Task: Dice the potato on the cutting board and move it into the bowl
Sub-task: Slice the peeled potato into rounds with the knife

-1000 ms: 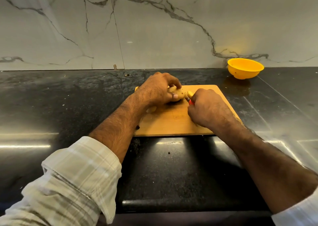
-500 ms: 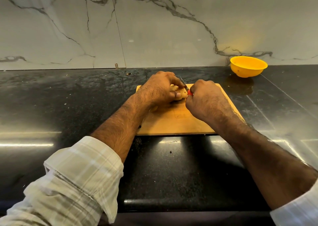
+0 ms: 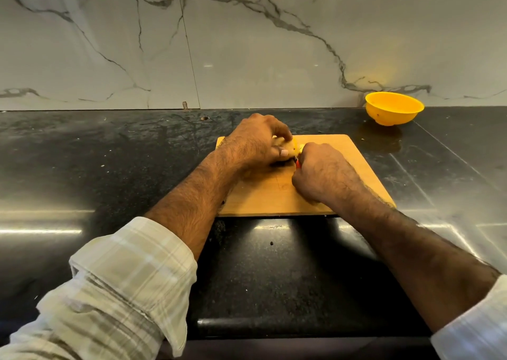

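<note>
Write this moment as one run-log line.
left hand holds potato on cutting board | right hand grips knife, cutting | yellow bowl apart

Left hand (image 3: 255,147) grips potato (image 3: 288,147) on cutting board (image 3: 354,167); right hand (image 3: 321,171) grips knife (image 3: 297,163).

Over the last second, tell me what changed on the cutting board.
The right hand lifted the knife, blade showing above the potato, then brought it down again; the blade is now hidden. The left hand kept its grip on the potato. Cutting board and bowl stayed put.
</note>
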{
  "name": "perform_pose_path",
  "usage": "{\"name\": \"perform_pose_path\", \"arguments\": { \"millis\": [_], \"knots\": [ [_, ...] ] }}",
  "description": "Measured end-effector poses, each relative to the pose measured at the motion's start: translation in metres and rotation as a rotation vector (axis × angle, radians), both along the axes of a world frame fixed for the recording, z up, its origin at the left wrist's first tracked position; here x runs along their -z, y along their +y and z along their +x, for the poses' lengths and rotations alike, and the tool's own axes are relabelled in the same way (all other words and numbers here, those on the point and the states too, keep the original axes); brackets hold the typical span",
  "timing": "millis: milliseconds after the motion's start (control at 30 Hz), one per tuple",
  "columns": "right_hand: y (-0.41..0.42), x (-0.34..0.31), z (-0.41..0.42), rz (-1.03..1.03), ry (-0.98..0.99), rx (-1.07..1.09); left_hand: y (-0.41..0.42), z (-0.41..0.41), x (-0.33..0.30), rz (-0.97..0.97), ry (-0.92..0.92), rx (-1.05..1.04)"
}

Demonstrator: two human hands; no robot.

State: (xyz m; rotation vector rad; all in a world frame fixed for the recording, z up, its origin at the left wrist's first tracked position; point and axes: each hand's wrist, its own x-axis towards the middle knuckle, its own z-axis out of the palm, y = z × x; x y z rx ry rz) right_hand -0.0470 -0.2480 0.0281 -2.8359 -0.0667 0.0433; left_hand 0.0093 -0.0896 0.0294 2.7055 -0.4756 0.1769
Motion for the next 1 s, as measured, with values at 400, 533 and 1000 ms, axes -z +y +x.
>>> {"name": "perform_pose_path", "arguments": {
  "millis": [400, 533, 1000],
  "knots": [
    [-0.013, -0.014, -0.007, -0.121, -0.196, -0.002, 0.003, 0.003, 0.002, -0.106, 0.026, -0.015],
    [-0.009, -0.014, -0.008, -0.102, -0.158, -0.030, 0.004, 0.003, 0.004, -0.122, 0.008, -0.029],
    [0.008, -0.017, 0.003, -0.082, -0.103, -0.045, 0.001, -0.003, 0.001, -0.100, -0.020, -0.027]
  ]
}}
